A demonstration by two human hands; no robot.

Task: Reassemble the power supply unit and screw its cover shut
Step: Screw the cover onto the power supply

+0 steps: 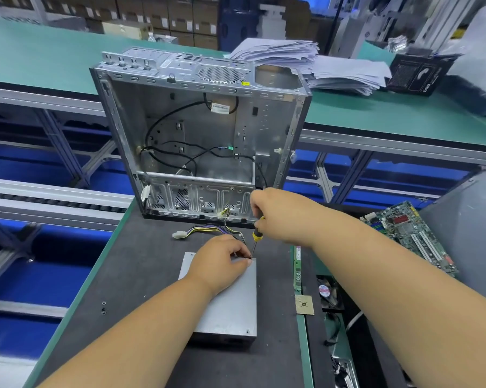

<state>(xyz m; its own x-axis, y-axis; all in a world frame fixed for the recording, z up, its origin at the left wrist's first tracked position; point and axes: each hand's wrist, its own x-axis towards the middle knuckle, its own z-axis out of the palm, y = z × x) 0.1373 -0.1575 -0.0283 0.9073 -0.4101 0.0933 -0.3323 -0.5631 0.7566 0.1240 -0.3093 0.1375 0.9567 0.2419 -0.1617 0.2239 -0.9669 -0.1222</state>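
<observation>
The grey metal power supply unit (230, 306) lies flat on the dark mat with its cover on top. Its bundle of coloured cables (205, 229) runs out from the far end toward a white plug. My left hand (222, 264) rests on the far right corner of the cover, fingertips pinched right at the screwdriver tip. My right hand (275, 211) grips a yellow-and-black screwdriver (255, 238) held nearly upright, its tip touching that far right corner. Whether a screw sits under the tip is hidden by my fingers.
An empty computer case (199, 135) stands open just behind the unit. Right of the mat lie a memory stick (297, 270), a CPU (304, 304), a small fan (327, 292) and a motherboard (412, 233). Two small screws (103, 308) lie on the mat at left. Paper stacks (320, 65) sit behind.
</observation>
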